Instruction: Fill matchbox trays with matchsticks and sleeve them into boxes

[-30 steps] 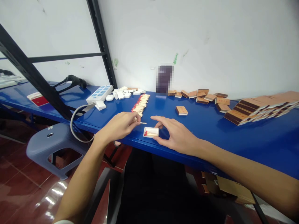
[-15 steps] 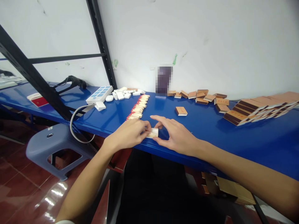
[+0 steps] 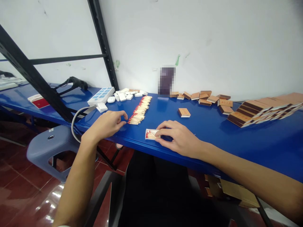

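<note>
A small white matchbox tray [image 3: 148, 134] with several red-tipped matches inside lies near the table's front edge. My right hand [image 3: 176, 136] grips its right end between thumb and fingers, hiding that end. My left hand [image 3: 109, 124] is off to the left, thumb and forefinger apart with nothing between them. Its fingertips are close to the red heads at the near end of a long row of loose matches [image 3: 140, 110], which runs back across the blue table. Behind my right hand sits a single orange-brown matchbox [image 3: 184, 112].
Stacked matchboxes [image 3: 262, 108] stand at the right, with scattered ones [image 3: 213, 99] along the wall. White trays [image 3: 123, 94] and a power strip [image 3: 101, 95] with a cable lie back left. A black shelf post [image 3: 35, 72] crosses the left; a blue stool [image 3: 50, 148] is below.
My left hand has left the tray and moved left to the near end of the match row. My right hand has closed on the tray, whose matches now show.
</note>
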Demonstrator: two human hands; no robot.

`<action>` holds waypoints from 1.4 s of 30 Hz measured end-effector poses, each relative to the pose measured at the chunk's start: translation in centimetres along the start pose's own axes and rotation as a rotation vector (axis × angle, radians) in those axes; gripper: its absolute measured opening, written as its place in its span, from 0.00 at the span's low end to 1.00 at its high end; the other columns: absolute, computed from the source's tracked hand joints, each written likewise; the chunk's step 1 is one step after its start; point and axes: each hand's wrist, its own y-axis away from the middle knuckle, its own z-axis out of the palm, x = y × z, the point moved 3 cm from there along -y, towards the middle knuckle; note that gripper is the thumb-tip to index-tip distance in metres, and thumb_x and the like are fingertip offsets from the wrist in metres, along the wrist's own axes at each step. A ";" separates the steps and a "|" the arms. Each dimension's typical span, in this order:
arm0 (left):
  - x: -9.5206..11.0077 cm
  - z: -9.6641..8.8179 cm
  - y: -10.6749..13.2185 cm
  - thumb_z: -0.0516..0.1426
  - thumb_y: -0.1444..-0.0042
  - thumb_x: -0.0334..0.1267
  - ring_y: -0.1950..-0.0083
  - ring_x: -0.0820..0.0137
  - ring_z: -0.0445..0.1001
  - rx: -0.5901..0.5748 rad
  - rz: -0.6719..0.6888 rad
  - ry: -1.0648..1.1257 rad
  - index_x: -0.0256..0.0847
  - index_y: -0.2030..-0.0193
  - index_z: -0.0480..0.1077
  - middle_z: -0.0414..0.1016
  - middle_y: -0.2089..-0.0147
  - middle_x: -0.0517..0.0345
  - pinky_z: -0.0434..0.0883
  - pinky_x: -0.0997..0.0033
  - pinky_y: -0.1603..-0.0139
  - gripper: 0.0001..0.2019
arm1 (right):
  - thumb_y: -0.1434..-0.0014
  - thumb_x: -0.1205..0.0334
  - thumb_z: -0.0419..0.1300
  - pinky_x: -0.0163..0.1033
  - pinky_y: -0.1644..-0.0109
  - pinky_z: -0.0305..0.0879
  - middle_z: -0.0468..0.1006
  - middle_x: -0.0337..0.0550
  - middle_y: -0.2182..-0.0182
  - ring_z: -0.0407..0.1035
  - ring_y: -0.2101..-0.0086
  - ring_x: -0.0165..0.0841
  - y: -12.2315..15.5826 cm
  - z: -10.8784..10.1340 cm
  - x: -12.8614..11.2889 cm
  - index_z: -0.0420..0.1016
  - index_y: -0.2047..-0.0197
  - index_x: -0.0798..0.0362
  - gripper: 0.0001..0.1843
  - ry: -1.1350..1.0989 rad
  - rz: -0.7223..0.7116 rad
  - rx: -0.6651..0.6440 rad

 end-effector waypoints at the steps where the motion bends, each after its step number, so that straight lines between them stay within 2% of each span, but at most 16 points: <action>1: 0.1 0.0 0.0 0.54 0.39 0.41 0.71 0.67 0.69 0.003 0.014 0.004 0.43 0.55 0.72 0.72 0.72 0.60 0.58 0.69 0.69 0.10 | 0.34 0.59 0.57 0.47 0.53 0.67 0.78 0.48 0.55 0.71 0.57 0.39 0.0 0.0 0.0 0.80 0.58 0.51 0.10 0.002 0.000 0.004; 6: 1.0 1.0 -0.8 0.54 0.38 0.42 0.71 0.67 0.69 0.006 0.063 0.000 0.43 0.57 0.73 0.73 0.71 0.58 0.57 0.69 0.70 0.09 | 0.35 0.58 0.58 0.47 0.54 0.68 0.79 0.48 0.57 0.72 0.58 0.39 0.0 0.1 0.0 0.79 0.57 0.51 0.09 0.003 0.006 0.034; 12: 1.1 2.0 -1.6 0.53 0.38 0.41 0.70 0.66 0.69 0.016 0.076 -0.003 0.43 0.62 0.72 0.75 0.68 0.57 0.56 0.68 0.69 0.08 | 0.35 0.58 0.58 0.47 0.54 0.67 0.79 0.47 0.58 0.72 0.59 0.38 -0.1 0.1 -0.1 0.79 0.61 0.52 0.09 0.009 0.009 0.041; 23: 1.1 2.3 -1.7 0.51 0.36 0.41 0.69 0.66 0.70 -0.012 0.098 -0.016 0.42 0.62 0.70 0.75 0.66 0.55 0.57 0.68 0.68 0.09 | 0.35 0.58 0.59 0.47 0.52 0.68 0.79 0.48 0.57 0.72 0.58 0.39 0.1 0.1 0.0 0.78 0.59 0.52 0.09 0.008 0.012 0.043; 32: 1.7 1.9 -1.5 0.52 0.36 0.40 0.70 0.67 0.69 -0.002 0.147 0.030 0.41 0.61 0.71 0.74 0.68 0.57 0.58 0.70 0.68 0.08 | 0.35 0.58 0.59 0.46 0.53 0.68 0.79 0.48 0.58 0.72 0.58 0.39 0.1 0.1 0.0 0.78 0.58 0.53 0.10 0.008 0.006 0.055; 36: 1.8 1.9 -1.5 0.52 0.36 0.40 0.70 0.67 0.70 -0.019 0.135 0.032 0.41 0.64 0.71 0.75 0.67 0.57 0.58 0.70 0.67 0.09 | 0.35 0.57 0.59 0.46 0.53 0.68 0.79 0.48 0.57 0.73 0.58 0.39 0.1 0.2 0.1 0.79 0.57 0.52 0.10 0.016 0.006 0.054; 42: 1.7 2.0 -1.6 0.52 0.37 0.39 0.69 0.67 0.70 -0.030 0.116 0.039 0.41 0.63 0.71 0.76 0.67 0.57 0.59 0.70 0.67 0.08 | 0.35 0.57 0.59 0.47 0.53 0.67 0.79 0.48 0.57 0.72 0.58 0.39 0.0 0.2 0.0 0.78 0.56 0.53 0.10 0.014 0.007 0.049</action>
